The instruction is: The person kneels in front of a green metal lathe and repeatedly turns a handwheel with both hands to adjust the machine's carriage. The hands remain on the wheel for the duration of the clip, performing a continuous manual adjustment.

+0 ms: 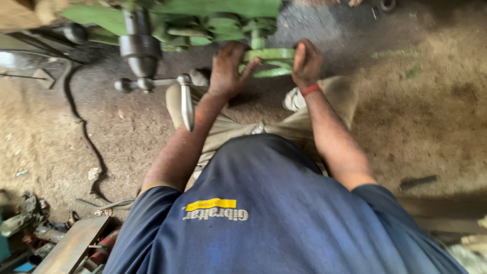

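both hands are already on the green handwheel (268, 55) at the far edge of the green machine (203, 15), left hand (227, 71) fingers curled over its rim, right hand (306, 63) closed around it, though blur hides any turning.

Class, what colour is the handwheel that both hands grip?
Green: the handwheel, gripped by the left hand and right hand, head view.

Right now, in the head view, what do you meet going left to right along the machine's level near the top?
Dark round knob → dark steel spindle → silver crank handle → left hand → green handwheel → right hand → red wristband.
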`<state>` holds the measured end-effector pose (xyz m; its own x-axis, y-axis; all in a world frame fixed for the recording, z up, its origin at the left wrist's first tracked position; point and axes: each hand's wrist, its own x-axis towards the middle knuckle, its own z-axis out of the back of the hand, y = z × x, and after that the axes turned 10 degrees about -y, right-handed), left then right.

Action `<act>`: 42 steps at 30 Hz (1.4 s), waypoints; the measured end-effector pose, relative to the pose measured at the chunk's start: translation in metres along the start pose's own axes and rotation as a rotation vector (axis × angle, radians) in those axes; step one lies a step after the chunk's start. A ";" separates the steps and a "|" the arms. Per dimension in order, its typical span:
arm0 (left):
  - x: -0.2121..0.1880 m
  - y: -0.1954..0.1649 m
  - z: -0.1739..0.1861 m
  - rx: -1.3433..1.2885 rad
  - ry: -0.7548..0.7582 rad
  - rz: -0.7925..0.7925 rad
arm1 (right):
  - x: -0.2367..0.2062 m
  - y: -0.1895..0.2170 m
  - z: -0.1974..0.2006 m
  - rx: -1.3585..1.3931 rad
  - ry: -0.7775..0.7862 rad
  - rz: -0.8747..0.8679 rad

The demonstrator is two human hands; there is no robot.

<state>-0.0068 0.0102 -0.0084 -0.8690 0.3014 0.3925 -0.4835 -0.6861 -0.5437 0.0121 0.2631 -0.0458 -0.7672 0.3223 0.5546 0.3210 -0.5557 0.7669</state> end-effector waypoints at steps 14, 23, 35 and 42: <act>0.006 -0.011 0.007 -0.018 -0.104 0.069 | 0.003 -0.006 -0.003 -0.022 0.001 0.020; 0.007 -0.016 0.017 -0.026 -0.104 0.078 | 0.006 -0.005 -0.003 -0.065 -0.001 0.057; 0.007 -0.016 0.023 -0.038 -0.070 0.093 | 0.009 -0.005 -0.007 -0.122 0.001 0.049; 0.007 -0.014 0.022 -0.040 -0.063 0.118 | 0.007 -0.007 -0.007 -0.090 -0.005 0.010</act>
<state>-0.0035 0.0076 0.0183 -0.9123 0.1768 0.3694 -0.3832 -0.6867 -0.6177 -0.0001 0.2639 -0.0499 -0.7614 0.3200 0.5638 0.2772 -0.6254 0.7294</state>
